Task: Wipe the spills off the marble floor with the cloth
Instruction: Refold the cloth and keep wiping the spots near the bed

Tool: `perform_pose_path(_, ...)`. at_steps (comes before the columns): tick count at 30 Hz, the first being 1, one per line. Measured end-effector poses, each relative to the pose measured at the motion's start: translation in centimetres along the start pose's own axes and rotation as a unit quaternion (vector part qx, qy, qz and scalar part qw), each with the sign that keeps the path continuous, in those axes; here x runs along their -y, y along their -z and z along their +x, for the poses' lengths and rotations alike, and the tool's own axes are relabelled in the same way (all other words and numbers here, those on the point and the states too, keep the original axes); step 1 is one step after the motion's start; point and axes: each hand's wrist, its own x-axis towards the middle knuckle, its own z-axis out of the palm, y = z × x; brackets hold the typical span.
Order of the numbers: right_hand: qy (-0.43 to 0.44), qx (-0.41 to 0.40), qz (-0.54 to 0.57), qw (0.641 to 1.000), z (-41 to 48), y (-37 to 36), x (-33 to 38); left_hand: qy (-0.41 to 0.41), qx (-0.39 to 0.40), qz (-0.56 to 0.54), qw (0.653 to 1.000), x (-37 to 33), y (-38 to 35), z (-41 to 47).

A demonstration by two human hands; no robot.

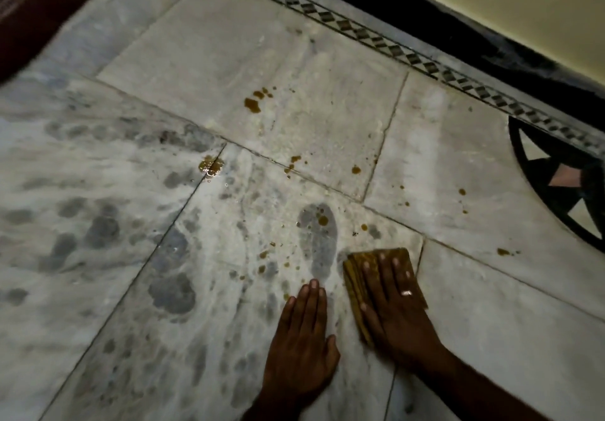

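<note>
A folded brown-yellow cloth [357,265] lies flat on the marble floor [327,60]. My right hand [393,302] presses down on it with fingers spread; a ring shows on one finger. Beside it, my left hand [301,338] rests palm-down on the bare floor, holding nothing. Brown spills dot the floor ahead: a cluster [253,103] far up, a wet blob [211,165] on a tile joint to the left, drops [322,221] just beyond the cloth, and small spots [463,193] to the right.
A dark red rug [39,4] lies at the top left. A patterned border strip [393,45] and black skirting run along the cream wall at the top right. A black inlaid floor motif [563,185] sits at the right edge.
</note>
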Motion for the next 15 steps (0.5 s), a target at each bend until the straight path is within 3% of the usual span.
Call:
perform_pose_path(5, 0.041, -0.057, 0.01, 0.998, 5.4, -0.3, 4.5, 0.052, -0.032, 0.031, 0.998, 0.9, 0.3, -0.3)
perform_pose_path(7, 0.063, -0.064, 0.013, 0.996, 3.6, -0.3, 5.5, 0.072, -0.038, 0.043, 0.996, 2.0, 0.8, -1.1)
perform_pose_path(11, 0.189, -0.062, -0.023, 0.98, -1.4, -1.2, 3.8, 0.092, -0.024, 0.067, 0.993, 4.7, 1.5, -1.8)
perform_pose_path(15, 0.108, -0.061, 0.029, 0.992, 0.4, -1.1, 3.5, 0.115, -0.013, 0.086, 0.99, 6.3, 2.4, -1.6)
